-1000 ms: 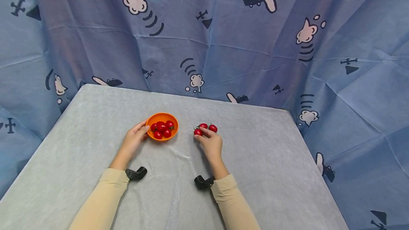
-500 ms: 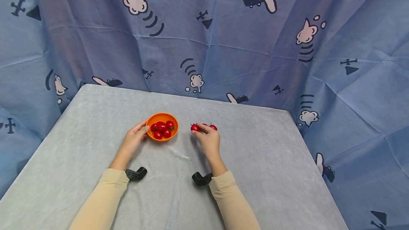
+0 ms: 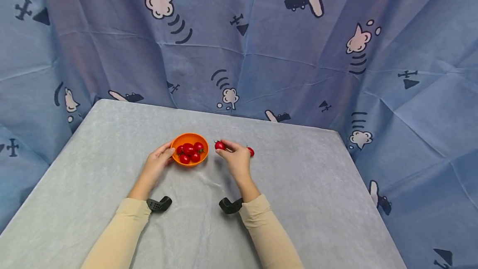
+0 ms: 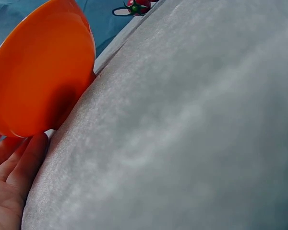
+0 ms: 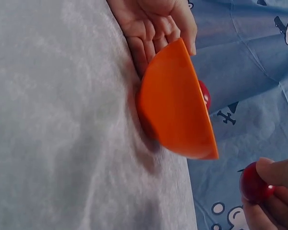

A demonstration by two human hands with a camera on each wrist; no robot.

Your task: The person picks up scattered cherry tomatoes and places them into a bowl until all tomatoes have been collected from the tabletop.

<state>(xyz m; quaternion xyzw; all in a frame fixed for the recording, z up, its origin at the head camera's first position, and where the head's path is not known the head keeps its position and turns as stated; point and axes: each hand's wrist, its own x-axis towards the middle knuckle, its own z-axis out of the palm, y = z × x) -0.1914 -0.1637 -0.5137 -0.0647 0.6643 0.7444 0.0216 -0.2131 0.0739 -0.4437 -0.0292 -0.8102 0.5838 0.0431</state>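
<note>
An orange bowl [image 3: 190,136] holds several red cherry tomatoes [image 3: 189,149], some with green stems. At its left side, my left hand [image 3: 156,164] grips it, thumb at the rim and fingers against the outer wall, which the right wrist view also shows. My right hand [image 3: 239,162] pinches a cherry tomato [image 3: 219,145] between thumb and fingers, just right of the bowl. In the right wrist view this tomato [image 5: 253,183] is held up off the cloth. Another cherry tomato [image 3: 251,151] lies behind the right hand, partly hidden by it.
A pale grey cloth [image 3: 298,186] covers the table. Behind the table hangs a blue curtain [image 3: 261,78] printed with planes and clouds. Each wrist wears a black camera, such as the left one [image 3: 159,204].
My right hand has lifted a cherry tomato from the group on the right and carried it left toward the bowl. The left hand and the bowl have stayed in place.
</note>
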